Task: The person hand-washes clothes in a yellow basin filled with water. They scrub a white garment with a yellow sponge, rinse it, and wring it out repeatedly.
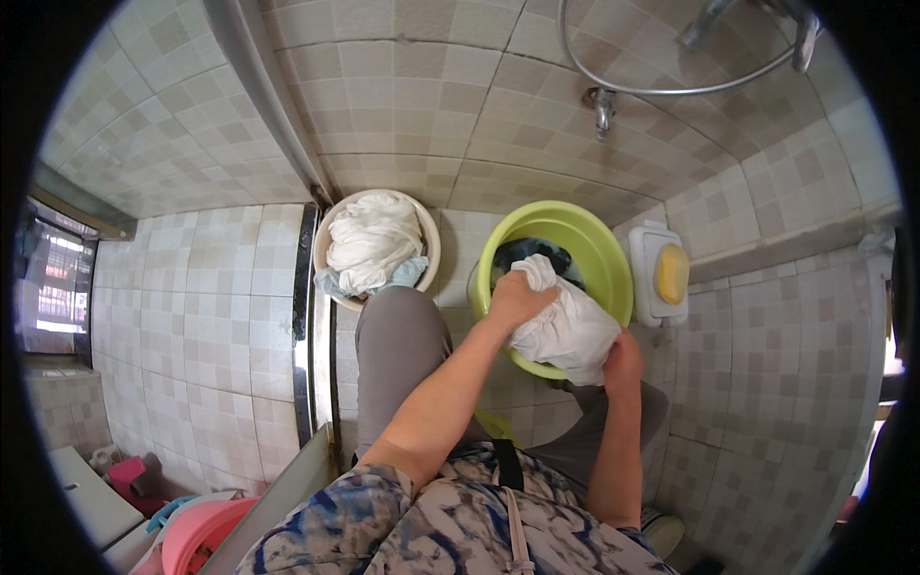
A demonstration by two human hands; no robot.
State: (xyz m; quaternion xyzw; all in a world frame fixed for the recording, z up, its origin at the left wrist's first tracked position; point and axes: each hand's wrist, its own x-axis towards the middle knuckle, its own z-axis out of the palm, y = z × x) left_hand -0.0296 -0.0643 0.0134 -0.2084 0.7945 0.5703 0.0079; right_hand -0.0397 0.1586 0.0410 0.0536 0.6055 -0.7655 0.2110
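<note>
A bunched white cloth [564, 330] hangs over the near right rim of a lime-green plastic bucket [607, 266]. My left hand [519, 303] grips its upper left part, above the bucket's opening. On the right, my right hand [622, 359] pinches the cloth's edge just outside the rim. Beneath the cloth, dark fabric [532, 251] lies inside the bucket, partly hidden. To the left, a cream basin [433, 241] holds a heap of white laundry [377, 233] with a pale blue cloth [410, 272] at its near edge.
Right of the bucket, a yellow soap bar [673, 273] rests on a white lidded box [640, 248]. A metal tap [602, 118] and a shower hose [668, 91] are on the tiled wall. A raised door sill [323, 359] runs along the left; a pink basin [201, 532] stands at lower left.
</note>
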